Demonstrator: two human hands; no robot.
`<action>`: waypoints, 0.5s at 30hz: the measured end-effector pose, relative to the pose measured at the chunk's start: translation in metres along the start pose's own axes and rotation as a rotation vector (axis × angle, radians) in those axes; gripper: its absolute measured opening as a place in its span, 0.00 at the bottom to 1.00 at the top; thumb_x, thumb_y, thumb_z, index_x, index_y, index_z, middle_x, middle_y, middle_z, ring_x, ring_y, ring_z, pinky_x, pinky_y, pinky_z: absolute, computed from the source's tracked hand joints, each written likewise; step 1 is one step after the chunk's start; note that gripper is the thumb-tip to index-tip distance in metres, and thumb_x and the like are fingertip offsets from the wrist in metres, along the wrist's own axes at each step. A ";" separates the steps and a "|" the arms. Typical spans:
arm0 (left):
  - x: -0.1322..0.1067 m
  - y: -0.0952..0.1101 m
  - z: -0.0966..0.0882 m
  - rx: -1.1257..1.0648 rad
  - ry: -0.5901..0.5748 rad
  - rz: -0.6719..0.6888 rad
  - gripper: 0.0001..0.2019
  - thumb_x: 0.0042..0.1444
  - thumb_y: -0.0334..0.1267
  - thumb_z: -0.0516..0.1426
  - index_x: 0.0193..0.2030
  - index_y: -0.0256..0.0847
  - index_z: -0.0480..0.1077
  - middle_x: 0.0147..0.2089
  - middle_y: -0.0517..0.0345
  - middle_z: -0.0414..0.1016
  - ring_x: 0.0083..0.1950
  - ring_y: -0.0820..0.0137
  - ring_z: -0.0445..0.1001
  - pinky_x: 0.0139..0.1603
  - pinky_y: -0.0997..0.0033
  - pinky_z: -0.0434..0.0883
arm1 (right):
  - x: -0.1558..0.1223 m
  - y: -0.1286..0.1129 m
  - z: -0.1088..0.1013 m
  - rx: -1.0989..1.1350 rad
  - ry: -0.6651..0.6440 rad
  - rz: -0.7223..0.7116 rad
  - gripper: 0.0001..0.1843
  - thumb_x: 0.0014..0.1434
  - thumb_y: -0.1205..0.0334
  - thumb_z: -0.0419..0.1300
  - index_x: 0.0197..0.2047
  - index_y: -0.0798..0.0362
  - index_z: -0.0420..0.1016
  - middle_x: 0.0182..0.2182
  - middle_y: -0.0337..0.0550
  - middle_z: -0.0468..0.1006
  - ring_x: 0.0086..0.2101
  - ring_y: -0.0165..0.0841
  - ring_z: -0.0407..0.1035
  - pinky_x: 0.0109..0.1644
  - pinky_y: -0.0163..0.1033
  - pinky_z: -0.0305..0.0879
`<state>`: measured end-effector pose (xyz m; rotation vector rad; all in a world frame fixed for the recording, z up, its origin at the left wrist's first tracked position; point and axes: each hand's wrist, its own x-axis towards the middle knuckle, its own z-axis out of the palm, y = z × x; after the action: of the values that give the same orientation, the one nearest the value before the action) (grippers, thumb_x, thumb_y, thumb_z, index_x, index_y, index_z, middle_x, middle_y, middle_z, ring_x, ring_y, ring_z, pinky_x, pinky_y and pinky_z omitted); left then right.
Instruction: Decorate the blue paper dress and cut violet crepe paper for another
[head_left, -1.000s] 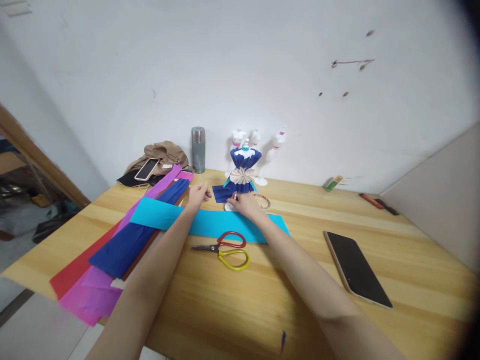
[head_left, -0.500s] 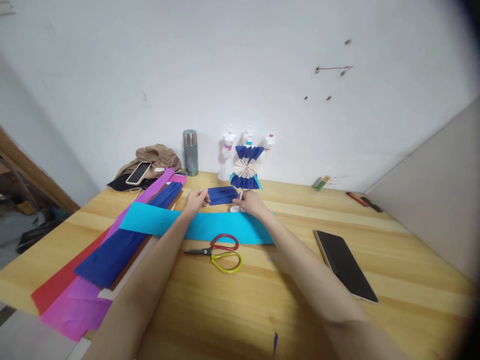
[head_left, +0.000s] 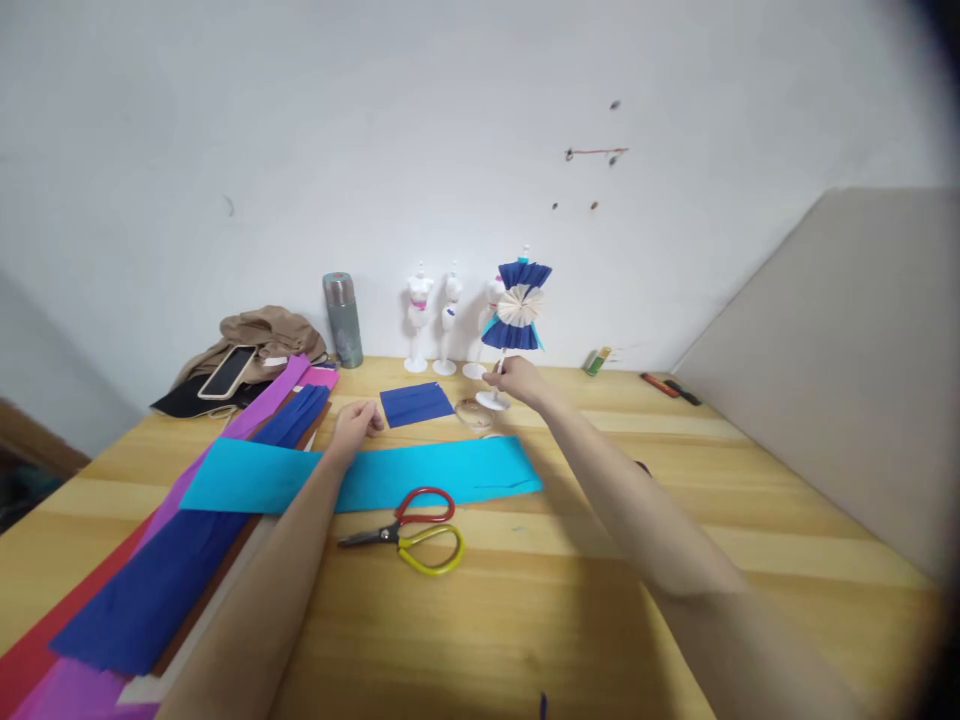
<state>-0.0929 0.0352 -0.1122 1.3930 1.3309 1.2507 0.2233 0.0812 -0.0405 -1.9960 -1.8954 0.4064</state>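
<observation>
My right hand (head_left: 517, 380) is closed round the white stem of a small dress form (head_left: 493, 400). The form wears a pleated dark blue paper dress (head_left: 511, 335) with a cream fan-shaped rosette (head_left: 520, 305) at its middle. My left hand (head_left: 355, 430) rests with curled fingers close beside a dark blue paper piece (head_left: 416, 404), and nothing shows in it. Under my left forearm runs a long turquoise paper strip (head_left: 442, 475). Scissors (head_left: 409, 533) with one red and one yellow handle lie in front of the strip, blades pointing left.
Several more white dress forms (head_left: 418, 320) stand by the wall, next to a grey thermos (head_left: 343, 320). Coloured paper strips (head_left: 150, 600) pile up at left, below a brown cloth (head_left: 274, 335) and a phone (head_left: 228, 372). A clear round roll, perhaps tape (head_left: 475, 413), lies near the form's base.
My left hand has come away from the blue paper, which now lies flat. My right hand has let go of it and taken the dress form's stem. The view has turned right.
</observation>
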 end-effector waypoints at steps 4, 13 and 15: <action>0.003 -0.006 0.001 0.002 0.019 -0.016 0.16 0.54 0.45 0.55 0.19 0.41 0.70 0.22 0.57 0.75 0.25 0.72 0.72 0.28 0.76 0.71 | 0.027 0.037 -0.012 -0.048 0.029 0.127 0.15 0.67 0.54 0.61 0.44 0.59 0.79 0.42 0.49 0.82 0.41 0.37 0.77 0.45 0.40 0.72; 0.008 -0.009 0.006 0.025 0.024 -0.013 0.18 0.51 0.47 0.55 0.17 0.41 0.70 0.20 0.55 0.74 0.23 0.72 0.70 0.26 0.75 0.69 | 0.076 0.095 0.005 -0.127 0.057 0.288 0.20 0.68 0.54 0.62 0.59 0.53 0.72 0.56 0.50 0.75 0.50 0.40 0.74 0.53 0.51 0.75; 0.007 -0.008 0.006 0.033 0.017 -0.008 0.18 0.51 0.48 0.55 0.16 0.41 0.70 0.20 0.55 0.74 0.23 0.72 0.70 0.26 0.75 0.69 | 0.085 0.098 0.012 -0.143 0.081 0.288 0.20 0.68 0.54 0.62 0.60 0.53 0.72 0.56 0.50 0.75 0.51 0.40 0.74 0.53 0.52 0.74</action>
<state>-0.0886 0.0432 -0.1199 1.4009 1.3727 1.2426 0.3111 0.1630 -0.0919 -2.3526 -1.6328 0.2649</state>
